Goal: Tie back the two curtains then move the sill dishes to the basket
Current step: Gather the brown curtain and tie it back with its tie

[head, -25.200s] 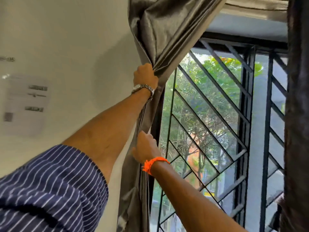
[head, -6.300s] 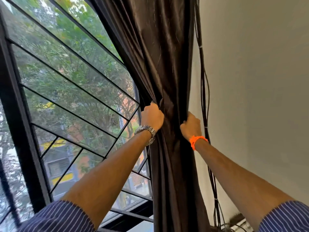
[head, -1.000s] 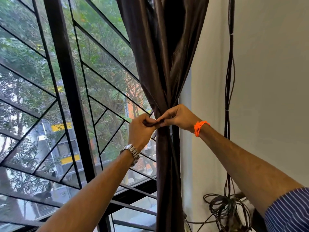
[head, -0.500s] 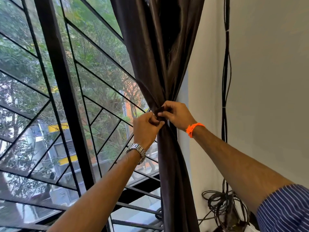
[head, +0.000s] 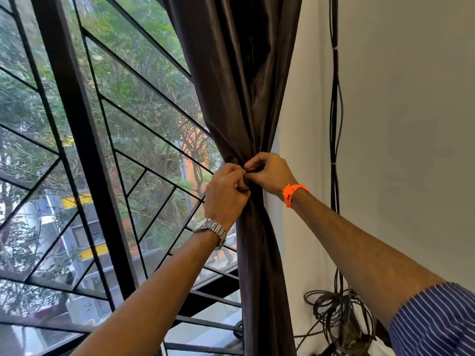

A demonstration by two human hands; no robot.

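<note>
1. At the right edge of the window, against the plain cream wall point(head: 401, 124), hangs the dark brown satin curtain point(head: 231, 73), gathered into a narrow waist about halfway down and spreading out again above and below it.
2. The left hand point(head: 226, 194), with a silver metal link watch point(head: 210, 228) on its wrist, is at that waist from the window side; its fingers are curled in tight, pinching something dark at the gathered point.
3. The right hand point(head: 270, 173), with an orange knotted thread bracelet point(head: 293, 192) on its wrist, meets it from the wall side, fingers likewise bent and pinched on the same dark spot; the two hands touch at the fingertips.
4. Whether they grip a separate tie-back band or only a fold of the curtain fabric cannot be told, since the fingers cover it.
5. The right arm ends at the frame edge in a navy sleeve with thin white stripes point(head: 437, 322).
6. Left of the curtain stands the black metal window grille with slanted bars point(head: 77, 124), with green trees and buildings beyond the glass.
7. A bundle of black cables point(head: 335, 111) runs down the wall just right of the curtain and ends in a loose tangled coil near the bottom.
8. The sill dishes and the basket are out of view.
</note>
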